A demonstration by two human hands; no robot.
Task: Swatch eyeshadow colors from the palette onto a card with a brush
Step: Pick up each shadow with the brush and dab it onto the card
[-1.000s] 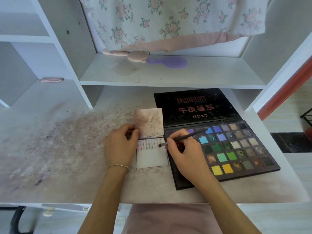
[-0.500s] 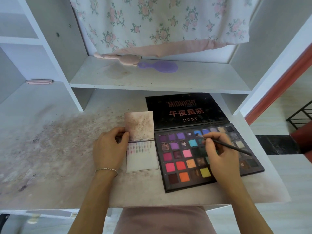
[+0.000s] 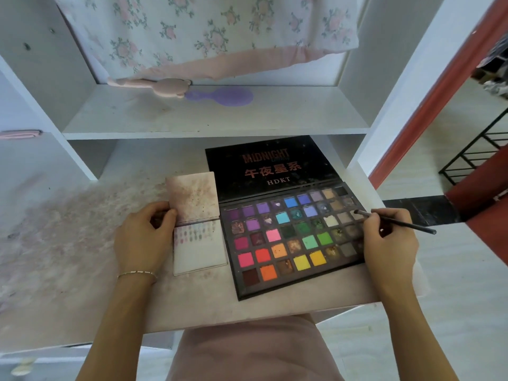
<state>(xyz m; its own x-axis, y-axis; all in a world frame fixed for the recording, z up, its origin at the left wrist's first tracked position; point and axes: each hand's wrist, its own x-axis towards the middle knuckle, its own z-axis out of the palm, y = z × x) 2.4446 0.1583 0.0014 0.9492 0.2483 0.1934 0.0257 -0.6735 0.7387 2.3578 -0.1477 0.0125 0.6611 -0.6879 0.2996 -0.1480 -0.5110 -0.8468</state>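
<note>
- Black and rectangular, a large open eyeshadow palette (image 3: pixel 291 235) lies on a powder-stained pale desk (image 3: pixel 68 243), its many coloured pans facing up and its lid, printed with "MIDNIGHT" and "HDKT", folded flat on the far side.
- Touching the palette's left edge lies a small white swatch card (image 3: pixel 199 247); a dusty pink flap is folded back on its far side.
- The left hand (image 3: pixel 143 237), a thin bracelet at its wrist, grips the card's left edge, fingers curled at the flap's fold.
- The right hand (image 3: pixel 389 237) pinches a thin dark makeup brush (image 3: pixel 395 221) near the palette's right edge. The brush tip rests at a pale beige pan in the far right corner; the handle points right, out past the palette.
- Progress: a couple of short rows of small colour dabs fill only the far strip of the card. The larger near part is bare, so most swatching appears still to do.
- The current step looks like loading a new shade, which would then be carried left to the card.
- On a white shelf beyond lie a lilac brush and a pink one.
</note>
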